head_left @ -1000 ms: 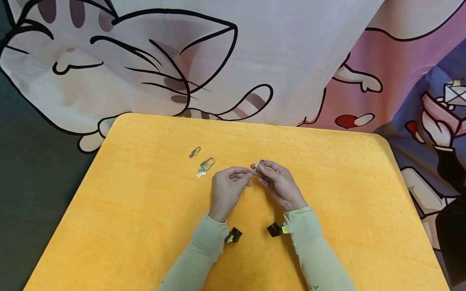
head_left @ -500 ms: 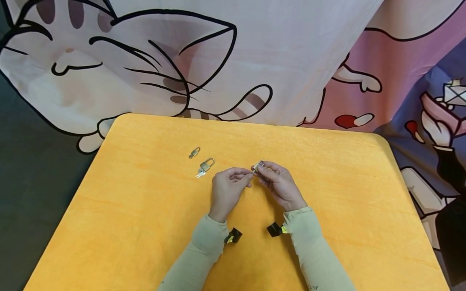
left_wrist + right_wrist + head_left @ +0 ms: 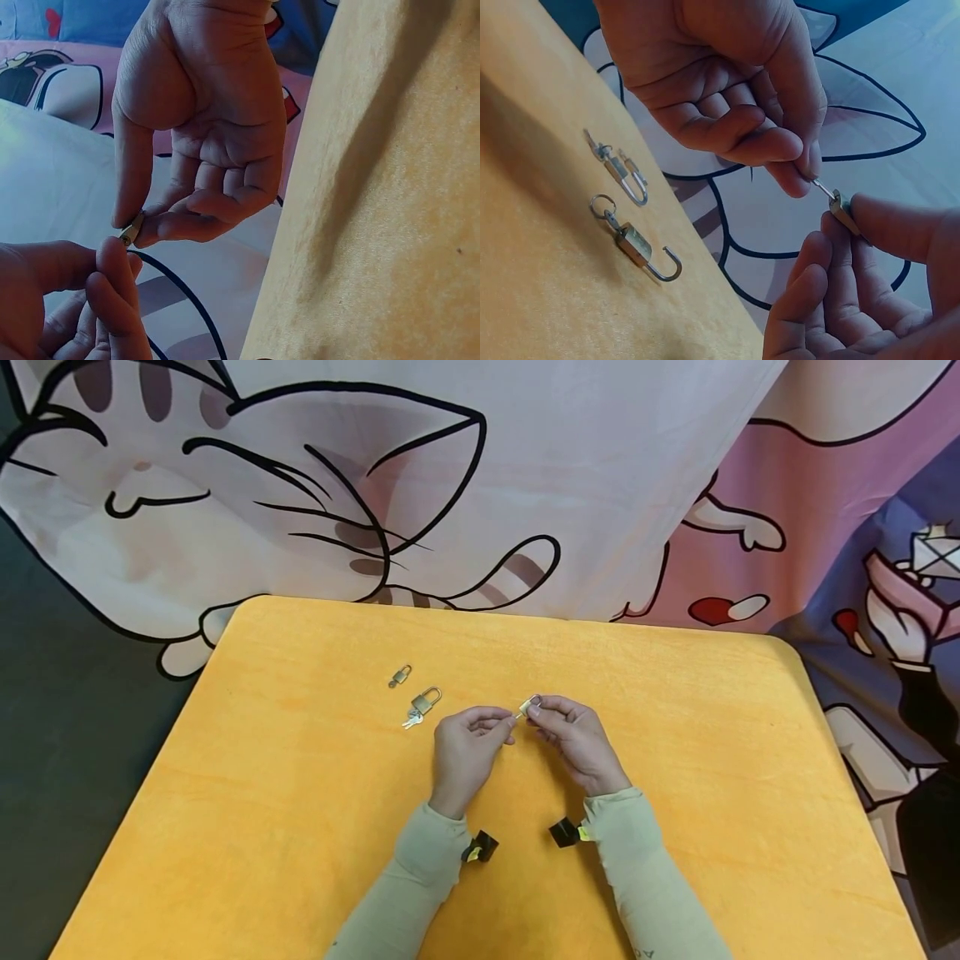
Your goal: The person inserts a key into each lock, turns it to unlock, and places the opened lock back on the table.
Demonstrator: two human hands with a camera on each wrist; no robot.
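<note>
My right hand (image 3: 579, 739) pinches a small brass padlock (image 3: 845, 215) between thumb and fingers. Opposite it, the thumb and index finger of my left hand (image 3: 467, 756) hold a key (image 3: 823, 188), its silver shaft reaching the padlock's end. Most of the key's head is hidden by my left fingers. Left of my hands on the table lie a medium padlock (image 3: 424, 702) with keys attached and a smaller padlock (image 3: 402, 674) behind it. In the right wrist view, a brass padlock (image 3: 635, 244) with its shackle swung out has a ring (image 3: 602, 207) attached.
The yellow table (image 3: 285, 793) has rounded far corners. Behind it hangs a curtain (image 3: 600, 468) with cartoon cat drawings. A dark rounded object (image 3: 930, 852) stands beyond the right edge.
My right fingers have shifted slightly on the padlock, so more of its brass body shows. My left hand barely moves, and the padlocks on the table stay put.
</note>
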